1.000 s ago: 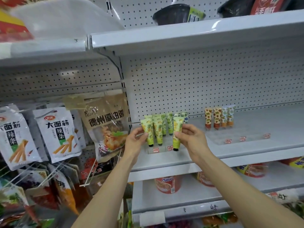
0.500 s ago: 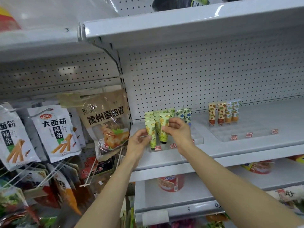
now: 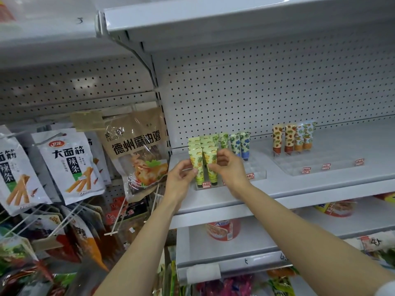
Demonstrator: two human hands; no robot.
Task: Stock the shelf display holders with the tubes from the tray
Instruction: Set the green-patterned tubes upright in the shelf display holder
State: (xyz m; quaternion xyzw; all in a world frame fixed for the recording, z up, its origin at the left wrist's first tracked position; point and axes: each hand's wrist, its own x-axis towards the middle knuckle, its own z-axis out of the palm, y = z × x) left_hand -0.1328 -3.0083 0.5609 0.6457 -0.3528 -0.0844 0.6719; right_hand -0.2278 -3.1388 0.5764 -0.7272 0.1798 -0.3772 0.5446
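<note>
A clear display holder (image 3: pixel 255 175) on the white shelf (image 3: pixel 320 186) carries rows of yellow-green pineapple tubes, with green and blue patterned tubes (image 3: pixel 244 144) behind. My left hand (image 3: pixel 181 177) pinches the front left pineapple tube (image 3: pixel 197 165). My right hand (image 3: pixel 229 169) pinches the front pineapple tube beside it (image 3: pixel 211 162); both tubes stand cap down in the front row. A second clear holder (image 3: pixel 316 165) to the right has orange and teal tubes (image 3: pixel 291 137) at its back. No tray is in view.
Snack bags (image 3: pixel 68 165) and a brown chicken bag (image 3: pixel 139 150) hang on pegs left of the shelf. An upper shelf (image 3: pixel 235 20) juts out overhead. Tubs (image 3: pixel 222 229) sit on the lower shelf. Red price tags line the holder fronts.
My right hand carried its pineapple tube leftward and set it down in the front row beside the left tube. My left hand stayed on its tube.
</note>
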